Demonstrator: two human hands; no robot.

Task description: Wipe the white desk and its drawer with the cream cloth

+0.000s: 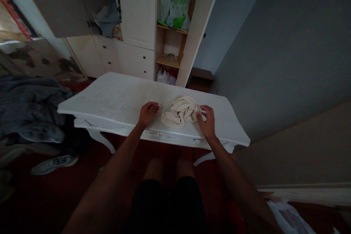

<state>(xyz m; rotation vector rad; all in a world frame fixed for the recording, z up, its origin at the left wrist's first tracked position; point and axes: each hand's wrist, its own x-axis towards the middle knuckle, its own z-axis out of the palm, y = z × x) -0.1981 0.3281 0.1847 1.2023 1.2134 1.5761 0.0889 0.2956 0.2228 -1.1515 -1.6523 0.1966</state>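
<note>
Head camera looks down on two bare forearms reaching onto a white table [109, 97]. The left hand [148, 112] rests at the middle of the frame, knuckles up and fingers loosely curled on the bare tabletop, holding nothing. It sits just beside the left edge of a cream cloth [181, 111], and I cannot tell whether it touches it. The right hand [207, 121] lies a little lower and to the right, palm down and fingers spread, with its fingertips against the cloth's right edge; no closed grip shows. The cloth sits between the two hands near the front edge of the table, bunched into a twisted, rumpled heap, neither spread flat nor folded. Since neither hand has a real hold on it, the handling looks to me barely begun, with everything about the cloth's shape left to do. Below the table edge are the person's knees and dark shorts [167, 204]. At the top centre, a pale wardrobe [135, 11] stands open, with plastic bags [177, 5] hanging over wooden shelves. A grey blanket [30, 106] is heaped at the left, with a shoe [53, 163] on the dark red floor below it. A plain grey wall [279, 55] fills the right side.
</note>
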